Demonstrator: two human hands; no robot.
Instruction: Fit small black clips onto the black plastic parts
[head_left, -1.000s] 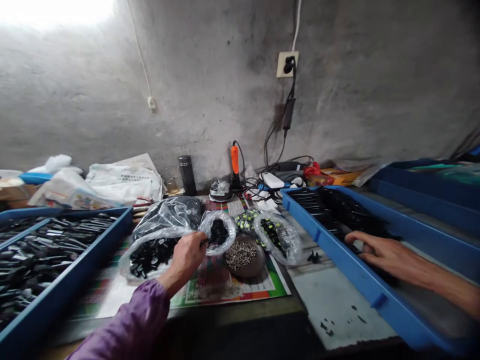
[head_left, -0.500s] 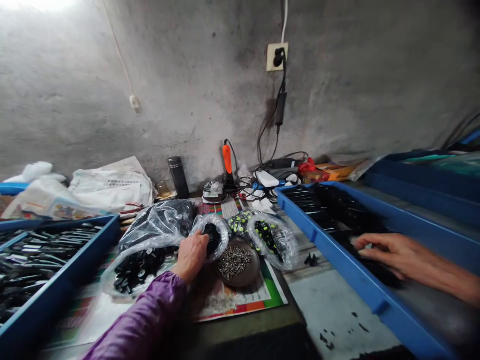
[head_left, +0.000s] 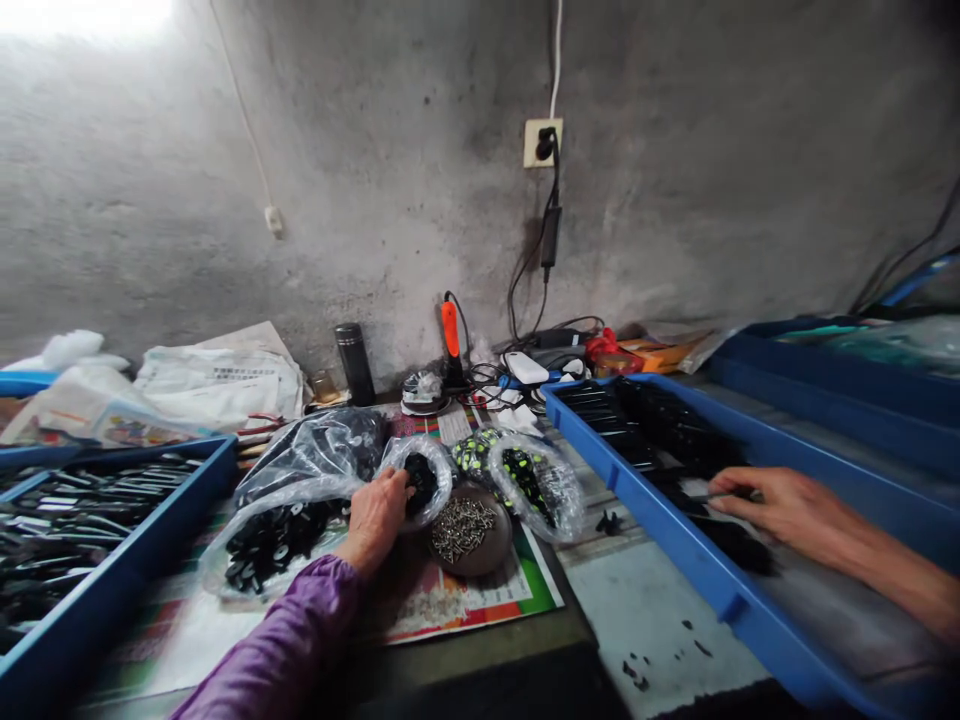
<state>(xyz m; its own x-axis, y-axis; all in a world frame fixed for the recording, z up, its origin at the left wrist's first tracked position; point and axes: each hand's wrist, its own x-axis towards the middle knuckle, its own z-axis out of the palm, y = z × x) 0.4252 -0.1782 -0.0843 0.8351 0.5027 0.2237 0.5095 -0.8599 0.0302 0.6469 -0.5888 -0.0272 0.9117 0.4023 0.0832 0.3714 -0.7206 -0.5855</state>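
My left hand [head_left: 375, 520], in a purple sleeve [head_left: 285, 630], rests against the mouth of a clear plastic bag of small black parts [head_left: 421, 484]. Its fingers are partly hidden by the bag's edge. Beside it lie a larger clear bag of black parts [head_left: 277, 548] and a brown dish of loose screws [head_left: 469, 530]. A bag of black and green parts [head_left: 534, 488] sits to the dish's right. My right hand [head_left: 780, 505] pinches a thin metal pin [head_left: 712, 495] above black parts [head_left: 675, 430] in a blue tray [head_left: 660, 510].
A second blue tray of black parts [head_left: 127, 530] stands at the left, and more blue trays [head_left: 840, 385] at the right. Behind are a black flask [head_left: 354, 365], an orange-handled electric screwdriver [head_left: 450, 340], tangled cables, white sacks [head_left: 221, 385] and a concrete wall.
The whole scene has shifted slightly left in view. My left hand has settled against the small bag's mouth. My right hand has drawn slightly left, and a thin pin now shows in its fingers.
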